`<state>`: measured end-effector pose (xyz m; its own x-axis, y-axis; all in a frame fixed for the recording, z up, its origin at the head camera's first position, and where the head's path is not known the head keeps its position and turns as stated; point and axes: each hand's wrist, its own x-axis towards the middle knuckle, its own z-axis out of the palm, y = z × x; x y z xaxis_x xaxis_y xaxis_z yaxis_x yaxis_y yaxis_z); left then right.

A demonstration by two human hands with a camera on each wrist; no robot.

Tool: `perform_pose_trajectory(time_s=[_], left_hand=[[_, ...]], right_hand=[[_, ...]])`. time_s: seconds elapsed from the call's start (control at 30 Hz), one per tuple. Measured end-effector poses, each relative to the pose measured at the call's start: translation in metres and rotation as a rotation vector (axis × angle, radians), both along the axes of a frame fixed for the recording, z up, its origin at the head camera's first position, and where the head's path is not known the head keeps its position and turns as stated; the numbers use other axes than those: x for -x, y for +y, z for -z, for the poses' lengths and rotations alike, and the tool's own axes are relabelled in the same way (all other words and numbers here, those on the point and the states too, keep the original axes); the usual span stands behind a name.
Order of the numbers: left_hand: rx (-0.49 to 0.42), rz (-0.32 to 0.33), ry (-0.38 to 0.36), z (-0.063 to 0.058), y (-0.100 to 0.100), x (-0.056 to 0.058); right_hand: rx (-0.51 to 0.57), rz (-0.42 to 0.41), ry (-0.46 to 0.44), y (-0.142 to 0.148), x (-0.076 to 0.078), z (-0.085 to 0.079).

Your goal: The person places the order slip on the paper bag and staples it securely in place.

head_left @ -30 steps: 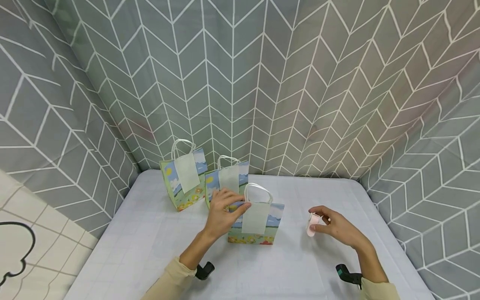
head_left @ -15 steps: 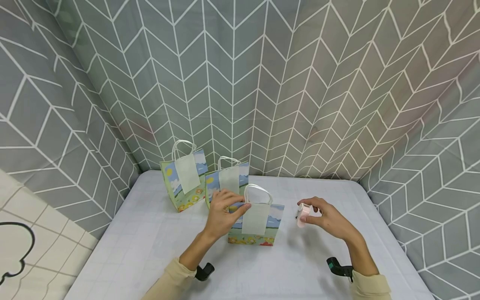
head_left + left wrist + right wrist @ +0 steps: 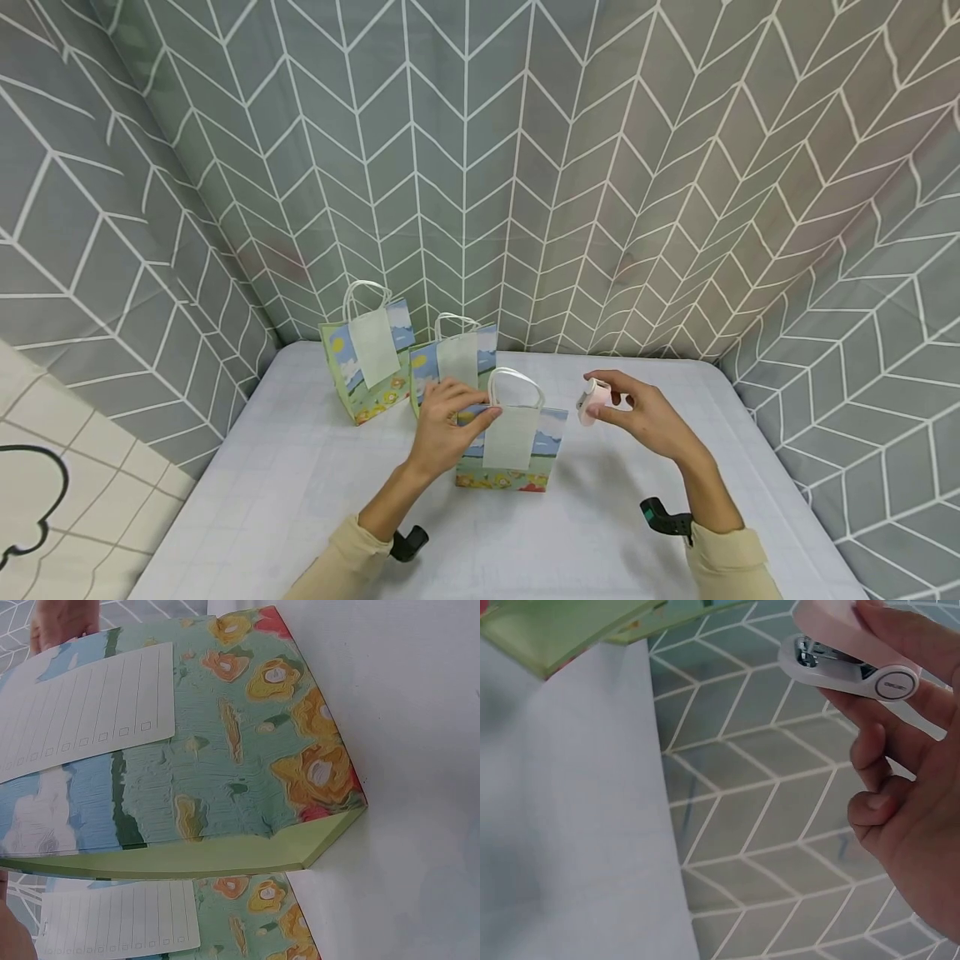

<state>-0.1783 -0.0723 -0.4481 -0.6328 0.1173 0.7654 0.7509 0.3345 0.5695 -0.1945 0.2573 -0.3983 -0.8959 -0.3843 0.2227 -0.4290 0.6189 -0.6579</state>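
My left hand [image 3: 442, 425] pinches the top left edge of the nearest paper gift bag [image 3: 547, 433], which has white cord handles and a flower-and-sky print. A white paper slip [image 3: 510, 437] lies flat against its front; in the left wrist view this slip [image 3: 97, 712] carries ruled lines and small checkboxes. To the right of the bag, raised above the table, my right hand [image 3: 652, 417] holds a small pink-and-white stapler [image 3: 592, 402] between thumb and fingers. The right wrist view shows the stapler [image 3: 847, 667] with its jaws apart, nothing between them.
Two similar bags with slips stand behind: one at the far left [image 3: 397, 387], another in the middle [image 3: 423, 362], partly hidden by my left hand. A white cloth covers the table [image 3: 300, 500]. Grey patterned curtains [image 3: 480, 167] rise at its back and sides.
My right hand has moved up and to the left with the stapler, closer to the nearest bag. My left hand and the bags have stayed in place.
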Motion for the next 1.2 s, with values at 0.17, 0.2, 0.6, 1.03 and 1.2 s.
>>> perform_pose_trajectory(time_s=[0.17, 0.2, 0.6, 1.03, 1.2], left_hand=[[-0.003, 0.002, -0.002, -0.001, 0.000, 0.000], [-0.003, 0.002, 0.001, -0.001, 0.000, 0.000], [-0.002, -0.008, 0.015, 0.000, 0.000, 0.001], [0.017, -0.037, 0.026, -0.001, 0.002, 0.001], [0.027, -0.047, 0.024, -0.001, 0.001, 0.001]], right_hand=[[0.022, -0.001, 0.052, -0.012, 0.004, -0.010], [0.026, 0.000, 0.059, -0.015, 0.005, -0.012], [0.066, -0.020, 0.143, -0.053, 0.003, -0.029], [0.076, -0.184, 0.183, -0.088, -0.006, -0.040], [0.046, -0.213, 0.175, -0.096, -0.011, -0.041]])
